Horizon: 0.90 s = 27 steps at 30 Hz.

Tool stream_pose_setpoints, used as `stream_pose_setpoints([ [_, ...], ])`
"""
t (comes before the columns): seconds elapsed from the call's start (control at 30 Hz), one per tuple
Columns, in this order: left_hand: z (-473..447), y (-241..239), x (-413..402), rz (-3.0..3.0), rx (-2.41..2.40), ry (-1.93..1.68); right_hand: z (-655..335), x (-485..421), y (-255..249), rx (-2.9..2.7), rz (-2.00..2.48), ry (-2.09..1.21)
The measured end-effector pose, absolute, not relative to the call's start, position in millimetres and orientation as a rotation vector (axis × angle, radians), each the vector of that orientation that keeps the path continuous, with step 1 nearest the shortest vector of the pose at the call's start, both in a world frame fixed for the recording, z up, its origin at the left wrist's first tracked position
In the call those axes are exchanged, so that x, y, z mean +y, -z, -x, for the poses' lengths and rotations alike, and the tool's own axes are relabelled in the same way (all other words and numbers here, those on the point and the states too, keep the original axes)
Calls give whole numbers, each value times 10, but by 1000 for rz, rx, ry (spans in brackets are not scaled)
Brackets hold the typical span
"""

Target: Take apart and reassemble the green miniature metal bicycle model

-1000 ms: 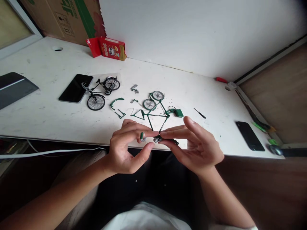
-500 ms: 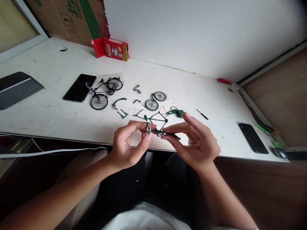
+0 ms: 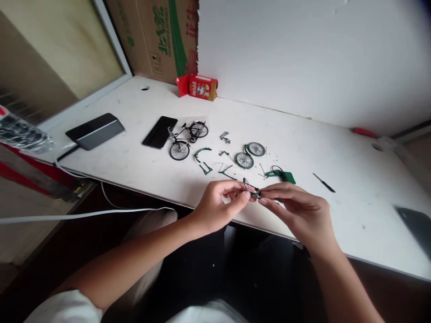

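Note:
My left hand (image 3: 222, 204) pinches one end of a small green model bicycle frame (image 3: 256, 194) between thumb and fingertips. The other end is pinched by my right hand (image 3: 299, 208). The fingers cover much of the piece, so its exact shape is partly hidden. Just beyond the hands lie two spoked model wheels (image 3: 244, 160) with green fenders and a curved green part (image 3: 202, 155). A green part with a flat panel (image 3: 288, 176) rests behind my right hand. Farther left stands a black model bicycle (image 3: 179, 150), put together.
A phone (image 3: 159, 132) lies beside the black bicycle, and a dark grey device (image 3: 96, 131) farther left. At the wall is a red box (image 3: 203, 88). A thin dark-handled tool (image 3: 323, 182) lies right. Another dark phone (image 3: 414, 226) sits at the right edge.
My view has swung left, so the table's things appear farther right. The green frame has turned in my hands; its open triangle no longer shows. Both hands keep their pinch.

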<state>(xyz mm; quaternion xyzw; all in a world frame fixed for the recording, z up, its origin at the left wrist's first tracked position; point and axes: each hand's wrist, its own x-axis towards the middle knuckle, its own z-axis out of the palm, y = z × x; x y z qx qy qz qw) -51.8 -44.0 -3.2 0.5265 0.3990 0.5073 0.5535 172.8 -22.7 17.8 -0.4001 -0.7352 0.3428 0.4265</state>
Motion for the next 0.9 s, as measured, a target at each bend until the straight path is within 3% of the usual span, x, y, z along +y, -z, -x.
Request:
stream_pose_setpoints([
  [0.4,518,109,-380,-1216,802,-1127,-1739,-194,-158,-1999,959,-739],
  [0.67,531,167,-359,-1203,848,-1104,-1721,-216,-202,-2216,901,-341],
  [0.9,523,189,-344,-1041,811,-1047,-1667,-241,-263,-2233,832,-290],
])
